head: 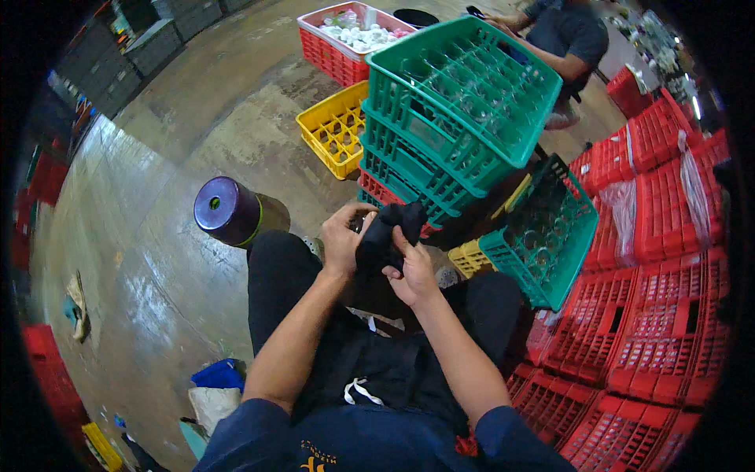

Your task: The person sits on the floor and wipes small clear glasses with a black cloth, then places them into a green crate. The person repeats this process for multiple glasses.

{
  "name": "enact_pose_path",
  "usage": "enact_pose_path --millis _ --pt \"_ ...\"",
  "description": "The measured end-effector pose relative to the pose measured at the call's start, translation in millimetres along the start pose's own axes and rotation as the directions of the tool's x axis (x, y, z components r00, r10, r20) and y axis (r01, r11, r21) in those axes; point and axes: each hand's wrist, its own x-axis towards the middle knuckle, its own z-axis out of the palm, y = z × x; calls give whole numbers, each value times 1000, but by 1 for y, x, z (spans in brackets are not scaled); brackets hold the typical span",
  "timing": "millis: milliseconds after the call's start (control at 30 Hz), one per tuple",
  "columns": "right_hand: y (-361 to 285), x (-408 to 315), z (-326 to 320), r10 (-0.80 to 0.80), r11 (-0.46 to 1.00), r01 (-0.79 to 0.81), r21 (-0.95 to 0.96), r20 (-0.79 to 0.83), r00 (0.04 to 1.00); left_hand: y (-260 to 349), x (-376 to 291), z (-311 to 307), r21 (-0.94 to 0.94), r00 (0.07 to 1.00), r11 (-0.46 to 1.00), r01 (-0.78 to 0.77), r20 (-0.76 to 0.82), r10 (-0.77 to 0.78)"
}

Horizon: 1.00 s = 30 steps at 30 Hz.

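My left hand (pixel 342 239) grips a small glass (pixel 357 223), mostly hidden by the fingers and the cloth, so its shape cannot be told. A bunched black cloth (pixel 380 239) lies against it, between both hands. My right hand (pixel 414 271) pinches the cloth, with the thumb on top. Just beyond the hands rises a stack of green plastic crates (pixel 424 138); clear drinking glasses (pixel 478 88) fill the divided top one. To the right, a tilted green crate (pixel 572 259) also holds glasses (pixel 537 245).
A purple-topped round stool (pixel 221 206) stands left of my knee. Beyond are a yellow divided crate (pixel 333 130) and a red crate (pixel 333 56) with white items. Red crates (pixel 637 330) are stacked at right. Another person (pixel 566 41) sits behind the green stack.
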Motion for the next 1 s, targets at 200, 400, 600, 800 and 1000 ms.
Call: enact_pose_path --millis 200,400,600,800,1000 --pt "-26 23 -64 -417 360 414 -836 253 873 -24 43 -25 -362 932 901 238 -176 -317" --pt "-43 19 -86 -465 -96 331 -939 337 819 -30 57 -42 -667 876 608 429 145 -459" --pt "-33 28 -52 -655 403 432 -807 75 752 -44 49 -16 -578 826 619 532 195 -529" --pt "-15 4 -25 -232 397 484 -780 425 875 -82 38 7 -453 735 593 666 261 -626" --pt "-16 25 -47 -71 814 170 -556 195 978 -22 11 19 -235 691 656 717 357 -628"
